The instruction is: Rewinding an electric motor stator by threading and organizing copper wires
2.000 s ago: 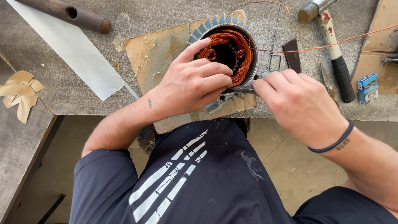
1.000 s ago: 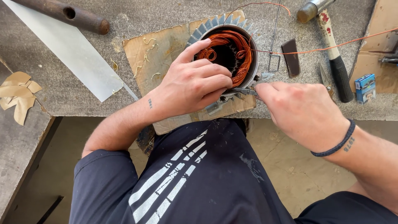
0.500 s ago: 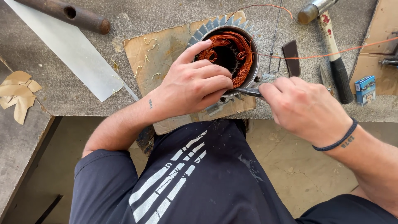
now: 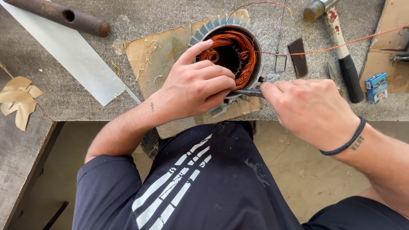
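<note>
The left hand (image 4: 196,87) clasped the finned motor stator (image 4: 230,51) on the desk (image 4: 140,19) while the right hand (image 4: 309,108) fingers pinched a slim metal tool (image 4: 247,92) against its copper windings (image 4: 238,53), seemingly mid-tucking.

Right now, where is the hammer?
The hammer lies on the workbench at the upper right of the head view, between the dark flat piece and the small blue box.

glossy copper windings (image 4: 238,51) in a finned metal stator (image 4: 213,23); matt cardboard (image 4: 162,51); rough concrete bench (image 4: 140,17).
</note>
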